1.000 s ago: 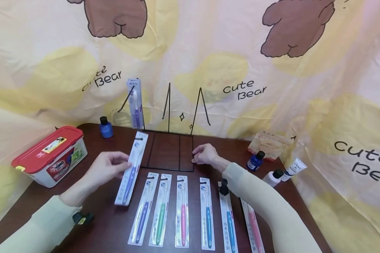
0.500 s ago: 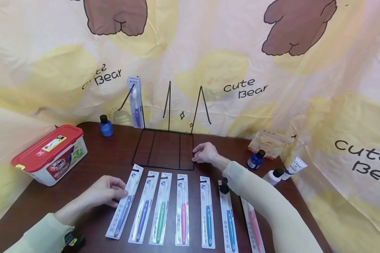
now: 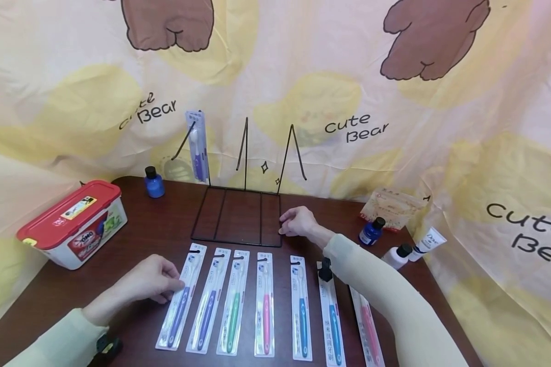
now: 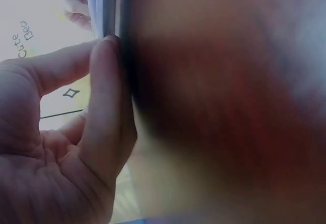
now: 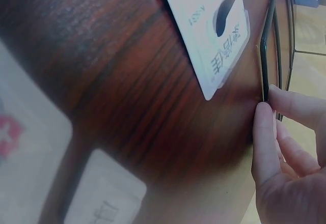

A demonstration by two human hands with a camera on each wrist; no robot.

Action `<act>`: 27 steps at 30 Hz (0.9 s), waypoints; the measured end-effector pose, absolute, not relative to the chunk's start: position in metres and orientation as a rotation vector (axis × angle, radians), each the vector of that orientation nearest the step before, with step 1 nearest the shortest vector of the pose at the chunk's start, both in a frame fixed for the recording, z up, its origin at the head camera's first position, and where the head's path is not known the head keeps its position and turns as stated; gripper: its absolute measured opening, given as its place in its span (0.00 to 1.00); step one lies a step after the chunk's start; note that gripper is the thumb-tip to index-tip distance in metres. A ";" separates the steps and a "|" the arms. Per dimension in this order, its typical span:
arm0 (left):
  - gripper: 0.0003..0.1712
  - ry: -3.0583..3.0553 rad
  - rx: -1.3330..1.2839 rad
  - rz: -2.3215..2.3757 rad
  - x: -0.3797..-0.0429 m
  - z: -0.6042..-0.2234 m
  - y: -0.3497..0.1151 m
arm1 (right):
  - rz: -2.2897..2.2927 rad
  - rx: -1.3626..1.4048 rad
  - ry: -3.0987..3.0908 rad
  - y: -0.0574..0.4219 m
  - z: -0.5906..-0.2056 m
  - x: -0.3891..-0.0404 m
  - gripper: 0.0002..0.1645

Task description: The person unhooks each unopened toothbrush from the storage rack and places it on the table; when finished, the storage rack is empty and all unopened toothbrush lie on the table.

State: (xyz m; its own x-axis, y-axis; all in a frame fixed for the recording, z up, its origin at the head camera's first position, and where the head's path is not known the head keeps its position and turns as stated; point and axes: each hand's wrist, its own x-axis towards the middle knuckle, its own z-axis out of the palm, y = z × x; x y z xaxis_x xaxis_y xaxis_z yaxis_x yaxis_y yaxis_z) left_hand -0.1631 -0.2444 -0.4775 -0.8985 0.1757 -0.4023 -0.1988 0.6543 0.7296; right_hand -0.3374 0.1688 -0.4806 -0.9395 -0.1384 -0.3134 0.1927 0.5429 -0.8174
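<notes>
A blister-packed toothbrush with a purple handle (image 3: 179, 311) lies at the left end of a row of packs, its left edge pinched between the thumb and finger of my left hand (image 3: 149, 278). The left wrist view shows these fingertips (image 4: 106, 51) right at the pack's edge. My right hand (image 3: 299, 223) pinches the right side wire of a black wire display rack (image 3: 237, 242); in the right wrist view, thumb and finger meet on that wire (image 5: 265, 61). Another purple toothbrush pack (image 3: 197, 153) hangs on the rack's left hook, while its other two hooks are bare.
Several more toothbrush packs, including a green one (image 3: 232, 306) and a pink one (image 3: 265, 308), line the table's front. A red-lidded tub (image 3: 73, 224) and blue bottle (image 3: 154, 184) stand left. Right are another blue bottle (image 3: 371, 232), a white bottle (image 3: 396, 257), a Dove tube (image 3: 428, 243) and a paper-like packet (image 3: 390, 208).
My left hand has brought the purple toothbrush pack down and toward me, from beside the rack to the row's left end. The hanging pack has shifted slightly. My right hand has stayed on the rack.
</notes>
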 end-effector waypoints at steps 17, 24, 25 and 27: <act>0.17 2.644 0.211 1.144 -0.199 -0.436 -0.233 | -1.346 0.028 2.464 0.170 -0.480 -0.337 0.20; 0.19 2.692 0.242 1.404 -0.231 -0.423 -0.232 | -1.318 0.034 2.476 0.168 -0.479 -0.334 0.20; 0.21 2.720 0.228 1.441 -0.237 -0.422 -0.232 | -1.314 0.033 2.478 0.168 -0.479 -0.334 0.20; 0.25 2.809 0.187 1.492 -0.247 -0.417 -0.233 | -1.308 0.035 2.480 0.168 -0.480 -0.334 0.19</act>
State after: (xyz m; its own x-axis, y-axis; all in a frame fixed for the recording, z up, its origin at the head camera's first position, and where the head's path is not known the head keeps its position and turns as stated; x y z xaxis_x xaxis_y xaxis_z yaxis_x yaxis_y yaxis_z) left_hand -0.2469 -0.2326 -0.4175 -0.9921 0.0822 0.0942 0.1241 0.5546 0.8228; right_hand -0.3337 0.1685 -0.4798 -0.9433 -0.1332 -0.3041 0.1758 0.5768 -0.7978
